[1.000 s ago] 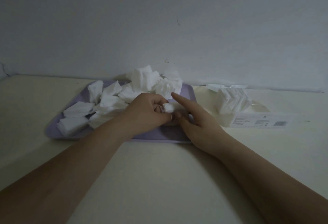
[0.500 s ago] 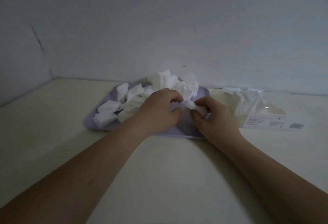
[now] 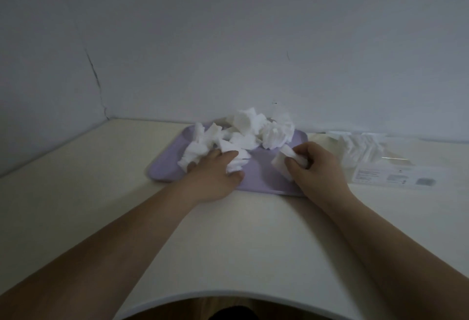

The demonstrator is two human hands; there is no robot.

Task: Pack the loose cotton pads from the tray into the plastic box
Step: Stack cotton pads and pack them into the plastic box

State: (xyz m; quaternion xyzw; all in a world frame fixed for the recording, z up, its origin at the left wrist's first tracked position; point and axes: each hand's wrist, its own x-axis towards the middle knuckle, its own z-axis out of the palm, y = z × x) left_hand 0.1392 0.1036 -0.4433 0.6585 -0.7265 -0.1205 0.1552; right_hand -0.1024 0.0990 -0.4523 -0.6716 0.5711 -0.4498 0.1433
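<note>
A lilac tray (image 3: 264, 180) lies on the cream table against the wall, with a heap of loose white cotton pads (image 3: 253, 129) on its far half. My left hand (image 3: 215, 177) reaches into the left of the heap, its fingers curled round several cotton pads (image 3: 236, 162). My right hand (image 3: 317, 167) sits at the tray's right edge and pinches a small stack of pads (image 3: 284, 160) between thumb and fingers. The clear plastic box (image 3: 365, 165), partly filled with upright pads, stands to the right of the tray with a printed label on its front.
The grey wall runs right behind the tray and box, meeting a side wall at the far left corner. Bare table surface (image 3: 241, 243) stretches between the tray and the rounded near edge.
My hands have separated: the left moved left into the heap and took hold of pads, the right drew toward the tray's right edge with its pads. The view also shifted left.
</note>
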